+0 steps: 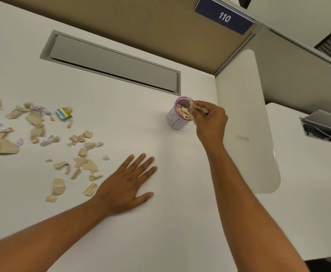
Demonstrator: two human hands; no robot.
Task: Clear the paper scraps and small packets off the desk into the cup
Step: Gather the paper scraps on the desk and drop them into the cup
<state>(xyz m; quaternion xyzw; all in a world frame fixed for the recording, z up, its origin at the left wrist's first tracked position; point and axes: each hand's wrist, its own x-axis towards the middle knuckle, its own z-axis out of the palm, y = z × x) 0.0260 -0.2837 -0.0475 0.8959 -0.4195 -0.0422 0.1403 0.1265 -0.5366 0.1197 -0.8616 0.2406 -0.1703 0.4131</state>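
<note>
A small white cup (177, 119) with a pink rim stands upright on the white desk (160, 222), with tan scraps inside. My right hand (209, 118) hovers at the cup's right rim and pinches a pale paper scrap (195, 110) over the opening. My left hand (125, 185) lies flat on the desk, fingers straight and spread, just right of the scattered scraps. Several tan paper scraps (37, 132) and some pale purple crumpled bits (40, 109) cover the desk's left side. A small blue and yellow packet (63, 113) lies among them.
A grey cable-tray flap (111, 63) is set into the desk behind the scraps. A tan partition wall (160, 26) with a blue "110" sign (224, 16) stands at the back. A white rounded divider panel (247, 122) rises right of the cup.
</note>
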